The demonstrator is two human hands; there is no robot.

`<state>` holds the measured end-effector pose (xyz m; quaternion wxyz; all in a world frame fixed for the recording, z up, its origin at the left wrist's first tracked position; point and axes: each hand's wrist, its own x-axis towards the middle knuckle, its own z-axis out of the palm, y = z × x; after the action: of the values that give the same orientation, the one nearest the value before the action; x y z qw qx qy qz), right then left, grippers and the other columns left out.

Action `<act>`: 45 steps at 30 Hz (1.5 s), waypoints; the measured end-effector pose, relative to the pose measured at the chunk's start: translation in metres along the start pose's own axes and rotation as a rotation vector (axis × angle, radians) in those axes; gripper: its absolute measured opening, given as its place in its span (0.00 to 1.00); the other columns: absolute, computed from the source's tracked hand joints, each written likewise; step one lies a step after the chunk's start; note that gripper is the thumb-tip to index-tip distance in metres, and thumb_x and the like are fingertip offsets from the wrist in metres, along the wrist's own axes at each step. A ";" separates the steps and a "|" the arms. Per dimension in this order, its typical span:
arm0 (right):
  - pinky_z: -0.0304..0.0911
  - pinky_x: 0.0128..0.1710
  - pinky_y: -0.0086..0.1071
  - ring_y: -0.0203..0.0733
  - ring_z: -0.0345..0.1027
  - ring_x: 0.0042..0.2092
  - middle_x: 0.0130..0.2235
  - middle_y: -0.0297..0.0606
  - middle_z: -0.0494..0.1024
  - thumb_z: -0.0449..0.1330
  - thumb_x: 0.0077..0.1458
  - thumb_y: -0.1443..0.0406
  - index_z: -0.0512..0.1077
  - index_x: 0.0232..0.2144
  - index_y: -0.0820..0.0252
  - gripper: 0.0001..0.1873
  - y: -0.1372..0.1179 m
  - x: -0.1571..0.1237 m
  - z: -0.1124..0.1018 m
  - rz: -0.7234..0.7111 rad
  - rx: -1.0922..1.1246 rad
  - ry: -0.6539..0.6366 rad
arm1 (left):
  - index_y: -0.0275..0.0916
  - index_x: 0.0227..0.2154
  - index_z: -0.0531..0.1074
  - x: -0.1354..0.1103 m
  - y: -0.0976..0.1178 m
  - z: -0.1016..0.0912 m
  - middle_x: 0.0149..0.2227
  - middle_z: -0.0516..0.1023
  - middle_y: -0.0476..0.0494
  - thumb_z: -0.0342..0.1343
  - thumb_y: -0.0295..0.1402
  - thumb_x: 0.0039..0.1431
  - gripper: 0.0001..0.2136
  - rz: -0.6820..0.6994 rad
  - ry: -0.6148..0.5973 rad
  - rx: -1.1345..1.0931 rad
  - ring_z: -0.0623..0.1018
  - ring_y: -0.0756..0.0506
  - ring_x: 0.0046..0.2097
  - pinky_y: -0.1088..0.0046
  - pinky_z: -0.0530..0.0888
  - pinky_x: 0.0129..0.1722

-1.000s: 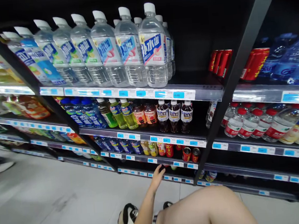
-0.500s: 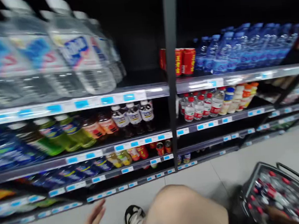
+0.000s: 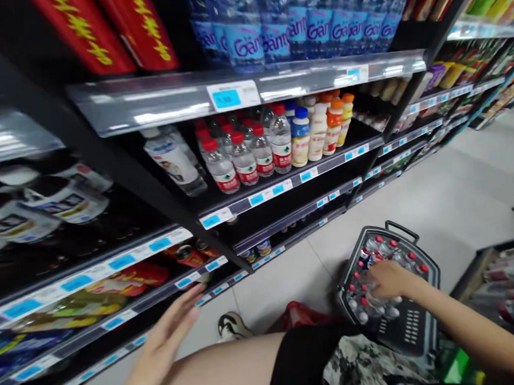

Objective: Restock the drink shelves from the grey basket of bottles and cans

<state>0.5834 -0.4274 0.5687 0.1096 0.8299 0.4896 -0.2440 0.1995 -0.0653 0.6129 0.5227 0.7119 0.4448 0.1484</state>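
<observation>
The top shelf point(image 3: 165, 102) holds red drink cans point(image 3: 113, 32) with yellow writing, and blue water bottles point(image 3: 243, 45) stand in rows next to them. On the shelf under it point(image 3: 331, 164), there is a clear bottle point(image 3: 177, 166) with a white cap. Beside that are small red-capped water bottles point(image 3: 246, 166), then drink bottles point(image 3: 317, 137) with blue, white, orange and yellow tops. Blue and yellow cans point(image 3: 264, 248) sit on the bottom shelf point(image 3: 302, 235). The floor point(image 3: 417, 197) has pale grey tiles. A dark basket point(image 3: 414, 325) sits on it, with red-capped bottles point(image 3: 379, 240) bunched together inside, and part of its bottom with holes shows.
</observation>
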 end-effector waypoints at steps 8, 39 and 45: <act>0.59 0.37 0.30 0.43 0.73 0.34 0.30 0.34 0.80 0.61 0.51 0.61 0.80 0.45 0.46 0.19 -0.034 -0.018 -0.085 -0.400 0.217 0.216 | 0.47 0.52 0.76 -0.008 0.048 0.225 0.60 0.73 0.43 0.75 0.33 0.21 0.43 0.041 -0.478 0.137 0.69 0.31 0.64 0.58 0.64 0.65; 0.65 0.39 0.32 0.48 0.75 0.40 0.37 0.38 0.80 0.69 0.46 0.51 0.73 0.38 0.58 0.22 -0.122 0.132 0.013 -0.024 0.834 0.546 | 0.35 0.55 0.65 0.007 0.004 0.271 0.55 0.73 0.28 0.63 0.37 0.51 0.29 -0.078 -0.155 0.489 0.75 0.33 0.55 0.63 0.71 0.50; 0.65 0.44 0.33 0.49 0.74 0.47 0.44 0.36 0.80 0.70 0.44 0.54 0.71 0.50 0.54 0.31 -0.138 0.206 -0.029 -0.180 0.633 0.763 | 0.33 0.54 0.71 0.005 -0.007 0.269 0.55 0.73 0.20 0.54 0.46 0.58 0.26 -0.172 -0.506 0.640 0.73 0.27 0.58 0.53 0.69 0.54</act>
<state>0.5557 -0.1901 0.4960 -0.3556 0.8071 0.4664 -0.0683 0.3807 -0.2259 0.4954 0.3785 0.8127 0.3840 -0.2209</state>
